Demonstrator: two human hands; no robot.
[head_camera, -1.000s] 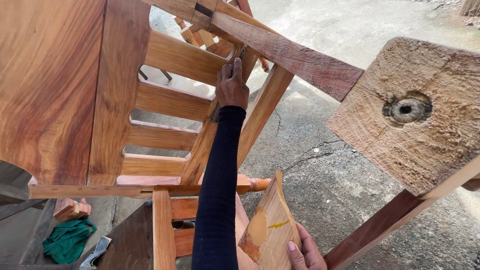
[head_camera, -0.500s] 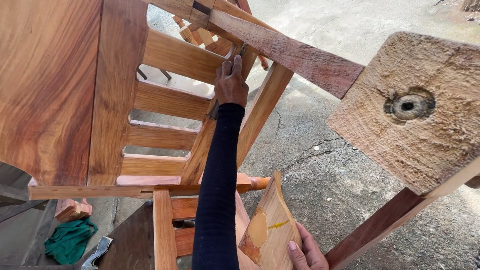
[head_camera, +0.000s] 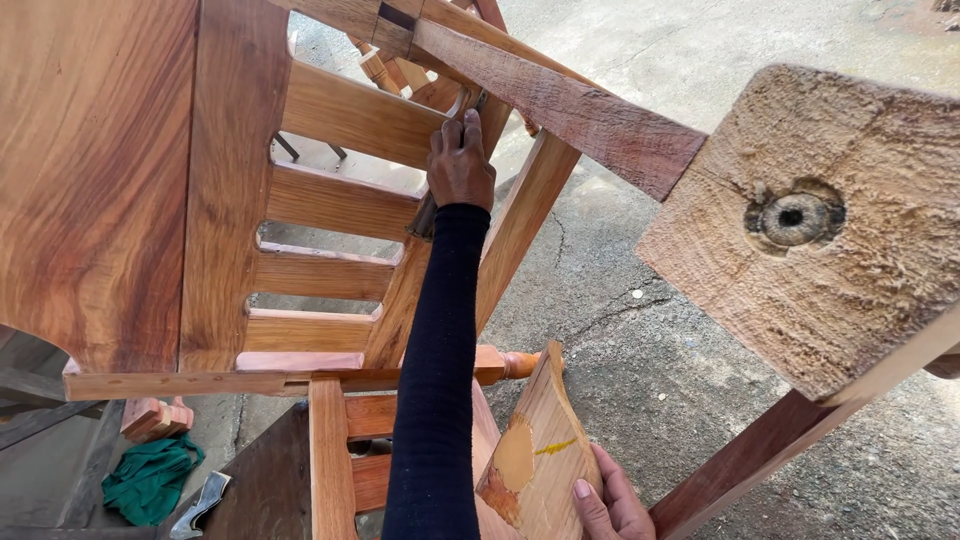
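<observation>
— Well, what can't you make out up by the far hand?

— Quite a bit. The left hand (head_camera: 460, 165) is seen from the back, at the end of a long dark sleeve (head_camera: 435, 380), with its fingers curled tightly around something dark and slim. Only a short dark end of that tool (head_camera: 422, 222) pokes out below the wrist, so I cannot tell what kind it is. Its tip is hidden where the fingers meet the chair frame (head_camera: 330, 200).

— Which way does the tool run?

— As far as it shows, its long axis follows the slanted frame rail (head_camera: 400, 300), up and slightly right, away from the camera.

— And the nearer hand?

— The right hand (head_camera: 610, 505) is cut off by the bottom edge. Its fingers are pressed against the side of a curved wooden piece (head_camera: 535, 460) at bottom centre; the thumb is hidden behind the wood. That piece stands on end, long axis running up from the bottom edge, with a yellowish patch on its face.

— Anything else partly lost?

— A rough block (head_camera: 800, 230) with a bored hole fills the right side, close to the lens. A green cloth (head_camera: 150, 480) lies at lower left on the concrete ground (head_camera: 680, 330).
</observation>
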